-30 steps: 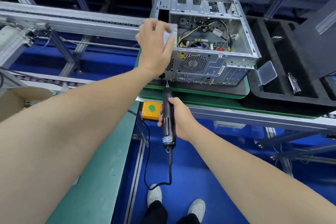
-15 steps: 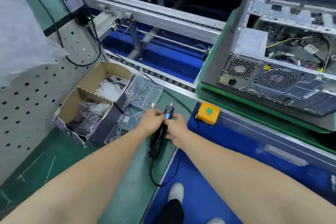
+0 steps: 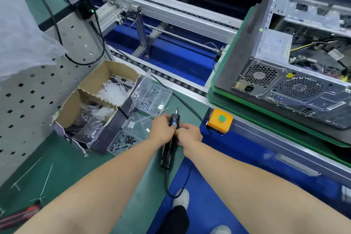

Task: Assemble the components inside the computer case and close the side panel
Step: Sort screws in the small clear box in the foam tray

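Head: illegible label (image 3: 273,45) on computer case (image 3: 311,100)

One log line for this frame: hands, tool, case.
left hand: grips electric screwdriver near bit | right hand: grips screwdriver body | place: bench beside clear screw tray | computer case: side open, untouched

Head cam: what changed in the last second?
The left hand left the computer case and joined the right hand on the electric screwdriver, which was carried from the case's rear down-left to the bench beside the clear screw trays. Since half a second ago, hardly anything moved. The case stays open on its green pallet.
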Available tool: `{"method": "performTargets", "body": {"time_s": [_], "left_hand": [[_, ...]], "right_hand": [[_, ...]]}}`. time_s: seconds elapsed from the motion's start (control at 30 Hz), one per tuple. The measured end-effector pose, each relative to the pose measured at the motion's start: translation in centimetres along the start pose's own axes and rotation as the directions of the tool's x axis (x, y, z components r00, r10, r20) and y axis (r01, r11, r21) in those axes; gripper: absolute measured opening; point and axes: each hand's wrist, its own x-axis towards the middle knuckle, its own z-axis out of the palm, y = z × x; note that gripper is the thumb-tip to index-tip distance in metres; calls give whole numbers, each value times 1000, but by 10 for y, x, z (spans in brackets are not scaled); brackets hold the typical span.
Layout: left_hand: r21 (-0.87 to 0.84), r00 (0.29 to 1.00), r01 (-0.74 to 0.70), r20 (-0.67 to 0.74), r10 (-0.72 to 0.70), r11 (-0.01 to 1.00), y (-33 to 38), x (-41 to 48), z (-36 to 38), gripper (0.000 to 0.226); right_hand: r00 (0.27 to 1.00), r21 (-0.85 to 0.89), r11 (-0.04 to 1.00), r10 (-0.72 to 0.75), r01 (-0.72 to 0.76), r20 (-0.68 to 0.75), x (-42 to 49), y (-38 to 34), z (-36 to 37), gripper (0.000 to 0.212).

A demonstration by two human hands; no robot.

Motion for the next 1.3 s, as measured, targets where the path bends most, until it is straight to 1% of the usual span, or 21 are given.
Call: {"method": "performTargets", "body": {"time_s": [0.1, 0.27, 0.33, 0.4, 0.5, 0.6, 0.63, 0.7, 0.77, 0.9, 0.97, 1.07, 1.13, 1.23, 1.3], "left_hand": [[-37, 1000, 24, -19, -24, 999, 3, 0, 7, 43], [-58, 997, 69, -42, -71, 996, 4, 4, 16, 50], [-50, 994, 65, -80, -68, 997, 6, 3, 16, 51], [-42, 980, 23, -194, -31, 999, 12, -2, 14, 44], [-81, 917, -89, -397, 50, 993, 36, -7, 4, 22], [-255, 879, -214, -471, 72, 943, 83, -6, -7, 4], [-320, 874, -248, -481, 69, 914, 101, -6, -9, 4], [-432, 873, -305, -484, 68, 848, 137, -7, -11, 9], [-492, 871, -353, -483, 88, 795, 174, -11, -9, 12], [-566, 847, -490, -490, 207, 663, 249, -31, 4, 12], [-577, 828, -546, -483, 285, 607, 291, -44, 15, 13], [-582, 795, -606, -431, 426, 542, 358, -66, 44, 13], [-611, 789, -603, -363, 496, 513, 399, -84, 72, 16], [-657, 793, -558, -240, 560, 508, 449, -111, 124, 15], [-663, 772, -547, -163, 615, 511, 475, -127, 164, 16]], "right_hand": [[999, 65, 996, 52, -53, 11, 4, 2, -4, 23], [996, 106, 991, 76, -81, 57, 11, 3, -13, 20], [997, 107, 993, 53, -58, 48, 13, 1, -18, 19], [999, 103, 995, -17, 13, 30, 12, -4, -23, 15], [980, 125, 976, -188, 179, 65, 4, -25, -33, 6], [933, 163, 928, -350, 334, 80, -8, -59, -49, 11], [918, 170, 910, -392, 378, 57, -12, -71, -56, 13], [893, 159, 881, -449, 446, -15, -19, -93, -74, 17], [858, 167, 842, -506, 514, -87, -25, -110, -100, 18], [736, 200, 709, -635, 676, -235, -38, -136, -167, 21], [686, 181, 668, -658, 722, -309, -42, -146, -208, 23], [633, 189, 621, -644, 760, -429, -45, -152, -278, 20], [605, 190, 606, -612, 773, -510, -44, -149, -326, 20], [564, 167, 608, -551, 776, -615, -34, -134, -400, 21], [540, 157, 618, -500, 770, -677, -19, -119, -449, 22]]}}
